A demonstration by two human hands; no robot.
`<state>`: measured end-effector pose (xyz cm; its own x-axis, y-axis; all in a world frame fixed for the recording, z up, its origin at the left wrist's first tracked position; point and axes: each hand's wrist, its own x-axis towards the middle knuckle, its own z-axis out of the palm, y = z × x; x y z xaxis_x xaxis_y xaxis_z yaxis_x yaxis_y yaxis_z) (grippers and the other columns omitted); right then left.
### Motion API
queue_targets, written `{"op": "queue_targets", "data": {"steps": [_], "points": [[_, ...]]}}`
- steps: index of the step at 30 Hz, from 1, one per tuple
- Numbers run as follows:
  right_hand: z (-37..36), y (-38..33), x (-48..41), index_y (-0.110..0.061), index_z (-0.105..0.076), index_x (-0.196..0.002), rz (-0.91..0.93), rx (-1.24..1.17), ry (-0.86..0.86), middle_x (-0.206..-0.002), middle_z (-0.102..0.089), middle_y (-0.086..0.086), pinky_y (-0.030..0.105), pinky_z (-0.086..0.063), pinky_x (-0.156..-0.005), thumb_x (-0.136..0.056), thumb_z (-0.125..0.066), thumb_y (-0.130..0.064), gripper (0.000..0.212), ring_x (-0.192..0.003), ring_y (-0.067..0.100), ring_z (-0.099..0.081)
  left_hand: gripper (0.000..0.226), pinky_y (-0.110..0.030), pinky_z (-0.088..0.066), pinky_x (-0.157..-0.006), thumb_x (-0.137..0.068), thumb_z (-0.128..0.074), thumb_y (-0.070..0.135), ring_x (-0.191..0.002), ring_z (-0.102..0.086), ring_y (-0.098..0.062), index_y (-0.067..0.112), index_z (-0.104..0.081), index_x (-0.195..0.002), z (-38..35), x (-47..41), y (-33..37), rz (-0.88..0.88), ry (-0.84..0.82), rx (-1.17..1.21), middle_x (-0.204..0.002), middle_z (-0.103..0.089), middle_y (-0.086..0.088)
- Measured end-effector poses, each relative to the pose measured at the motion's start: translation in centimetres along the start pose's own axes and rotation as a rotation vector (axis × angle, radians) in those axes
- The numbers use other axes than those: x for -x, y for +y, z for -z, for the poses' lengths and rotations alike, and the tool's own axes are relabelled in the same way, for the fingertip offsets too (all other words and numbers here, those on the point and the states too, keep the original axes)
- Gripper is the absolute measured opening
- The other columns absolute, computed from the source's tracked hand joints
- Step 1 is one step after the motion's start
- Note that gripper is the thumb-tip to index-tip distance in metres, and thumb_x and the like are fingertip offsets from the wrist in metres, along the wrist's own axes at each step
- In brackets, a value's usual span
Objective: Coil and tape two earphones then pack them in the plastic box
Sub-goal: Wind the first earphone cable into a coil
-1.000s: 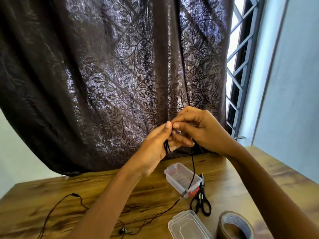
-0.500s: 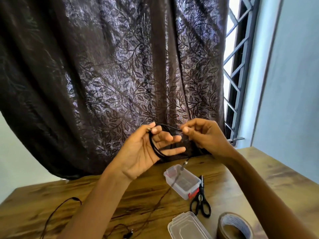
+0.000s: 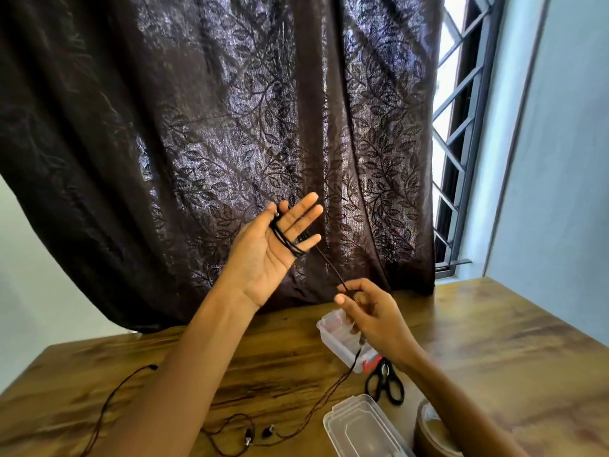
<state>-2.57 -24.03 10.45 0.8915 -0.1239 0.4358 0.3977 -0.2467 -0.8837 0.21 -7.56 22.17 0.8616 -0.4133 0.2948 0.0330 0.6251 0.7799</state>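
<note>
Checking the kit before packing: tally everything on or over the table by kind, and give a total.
Earphones: 2, one round left hand, one on table
Box: 1
Lid: 1
Scissors: 1
Tape roll: 1
Total: 6

The left hand (image 3: 263, 255) and right hand (image 3: 375, 319) are bare, forearms (image 3: 184, 374) uncovered down to the six o'clock edge; fingernails (image 3: 339, 299) seem trimmed short.
</note>
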Motion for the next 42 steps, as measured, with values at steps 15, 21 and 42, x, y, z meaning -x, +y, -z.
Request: {"op": "queue_targets", "data": {"steps": [15, 21, 42], "points": [[1.0, -6.7, -0.4, -0.019, -0.070, -0.092, 0.678, 0.632, 0.052, -0.085, -0.062, -0.005, 0.037, -0.054, -0.056, -0.082, -0.062, -0.008, 0.017, -0.072, 0.013, -0.061, 0.029, -0.045, -0.029, -0.112, -0.100, -0.030, 0.022, -0.132, -0.042, -0.030, 0.015, -0.048, -0.078, 0.1, 0.4, -0.6, -0.074, 0.118, -0.285, -0.141, -0.048, -0.008], [1.4, -11.9, -2.7, -0.018, -0.073, -0.091, 0.862, 0.714, 0.057, -0.084, -0.064, 0.001, 0.039, -0.052, -0.049, -0.084, -0.054, -0.027, 0.023, -0.067, 0.017, -0.061, 0.025, -0.047, -0.035, -0.108, -0.099, -0.032, 0.018, -0.069, -0.070, -0.008, 0.016, -0.053, -0.085, -0.9, 1.9, -1.2, 0.067, 0.024, -0.392, -0.081, -0.074, 0.006], [0.7, -9.3, -6.5, -0.018, -0.067, -0.075, 0.430, 0.054, -0.146, -0.061, -0.065, 0.001, 0.026, -0.044, -0.055, -0.079, -0.060, -0.029, 0.014, -0.058, 0.008, -0.054, 0.041, -0.048, -0.051, -0.089, -0.098, -0.027, 0.030, -0.078, -0.071, -0.029, 0.012, -0.041, -0.064, -0.7, 2.3, 1.1, 0.095, -0.180, -0.331, -0.068, -0.071, -0.015]]}}
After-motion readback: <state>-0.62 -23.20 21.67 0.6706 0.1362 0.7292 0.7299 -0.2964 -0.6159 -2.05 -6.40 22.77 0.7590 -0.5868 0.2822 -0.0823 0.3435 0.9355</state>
